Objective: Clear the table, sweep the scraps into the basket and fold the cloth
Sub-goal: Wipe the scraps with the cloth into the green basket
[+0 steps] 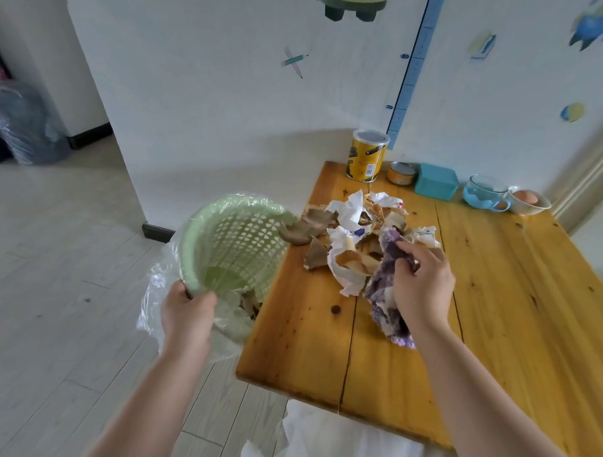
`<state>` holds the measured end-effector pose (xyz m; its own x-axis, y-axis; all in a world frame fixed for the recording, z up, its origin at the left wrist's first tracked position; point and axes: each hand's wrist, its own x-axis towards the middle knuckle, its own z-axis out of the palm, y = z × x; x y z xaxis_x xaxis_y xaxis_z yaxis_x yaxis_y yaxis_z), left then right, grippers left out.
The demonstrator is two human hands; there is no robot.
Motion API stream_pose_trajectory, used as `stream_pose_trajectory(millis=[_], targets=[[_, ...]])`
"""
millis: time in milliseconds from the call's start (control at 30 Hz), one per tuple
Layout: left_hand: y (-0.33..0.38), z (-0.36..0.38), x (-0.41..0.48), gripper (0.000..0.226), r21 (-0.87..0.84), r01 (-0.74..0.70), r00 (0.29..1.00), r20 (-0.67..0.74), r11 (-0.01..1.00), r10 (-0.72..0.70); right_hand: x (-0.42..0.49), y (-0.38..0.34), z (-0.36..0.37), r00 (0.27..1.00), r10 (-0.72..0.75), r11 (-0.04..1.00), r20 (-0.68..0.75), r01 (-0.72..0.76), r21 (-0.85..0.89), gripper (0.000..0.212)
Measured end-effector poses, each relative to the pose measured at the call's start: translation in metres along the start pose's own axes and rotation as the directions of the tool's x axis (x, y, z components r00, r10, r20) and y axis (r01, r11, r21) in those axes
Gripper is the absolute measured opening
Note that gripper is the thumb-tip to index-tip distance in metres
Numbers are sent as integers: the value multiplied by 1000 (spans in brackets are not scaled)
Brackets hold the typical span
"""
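Our forearms point(145, 404) are bare as far up as we can see, and our left hand point(186, 311) and right hand point(421, 285) are bare too. Low between them shows white fabric point(321, 439), perhaps our clothing.

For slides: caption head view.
Left hand holds tilted green plastic basket beside wooden table; right hand grips purple cloth beside paper scraps.

Pale green lattice basket point(232, 237); purple-white mottled cloth point(386, 287); orange-yellow knotty table point(521, 306); yellow can point(366, 157).

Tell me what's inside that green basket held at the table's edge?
A few brown scraps lie near the lower rim of the green basket, on its clear plastic liner. The left hand gripping the rim hides a little of the inside there.
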<state>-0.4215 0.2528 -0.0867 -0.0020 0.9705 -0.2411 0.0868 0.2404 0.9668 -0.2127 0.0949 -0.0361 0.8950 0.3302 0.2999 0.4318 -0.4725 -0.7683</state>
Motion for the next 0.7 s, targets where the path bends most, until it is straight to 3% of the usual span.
stream_pose_trajectory(millis=[200, 567, 700], targets=[[2, 6, 6, 25, -23, 10, 999, 50, 1000, -9, -3, 16, 13, 990, 72, 989, 123, -55, -134, 38], [6, 14, 13, 19, 35, -12, 998, 55, 999, 10, -9, -13, 49, 954, -23, 961, 299, 103, -255, 40], [8, 18, 15, 19, 23, -17, 998, 53, 1000, 16, -7, -18, 54, 943, -25, 970, 331, 104, -222, 42]])
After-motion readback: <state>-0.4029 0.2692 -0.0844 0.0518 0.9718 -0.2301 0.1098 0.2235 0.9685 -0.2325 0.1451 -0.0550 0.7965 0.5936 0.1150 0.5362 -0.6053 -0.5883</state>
